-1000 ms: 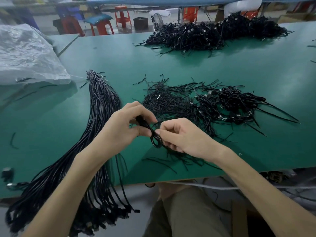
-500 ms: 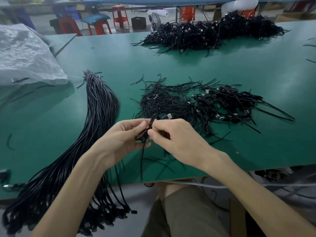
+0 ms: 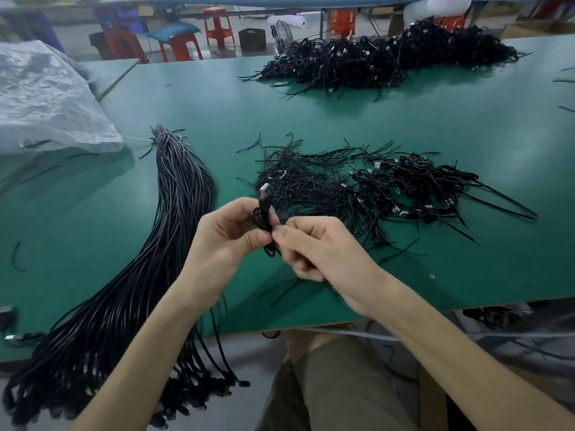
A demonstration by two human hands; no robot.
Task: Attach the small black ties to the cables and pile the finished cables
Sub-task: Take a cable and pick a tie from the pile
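My left hand (image 3: 228, 236) grips a coiled black cable (image 3: 264, 213) upright over the near edge of the green table (image 3: 217, 104), its silver USB plug pointing up. My right hand (image 3: 314, 247) pinches the coil's lower part, just right of the left thumb; a tie there is too small to make out. Loose black ties (image 3: 298, 178) lie scattered just beyond the hands. A small pile of tied cables (image 3: 417, 185) sits to their right. A long bundle of straight cables (image 3: 168, 219) runs down the left and hangs off the front edge.
A large heap of black cables (image 3: 389, 57) lies at the far side of the table. A crumpled clear plastic sheet (image 3: 46, 98) covers the far left. Red stools (image 3: 217, 24) and a fan stand behind the table. My knee shows under the front edge.
The cable went from a loose loop with a hanging tail to a tight coil. Both hands rose and turned it upright, so the USB plug now points up.
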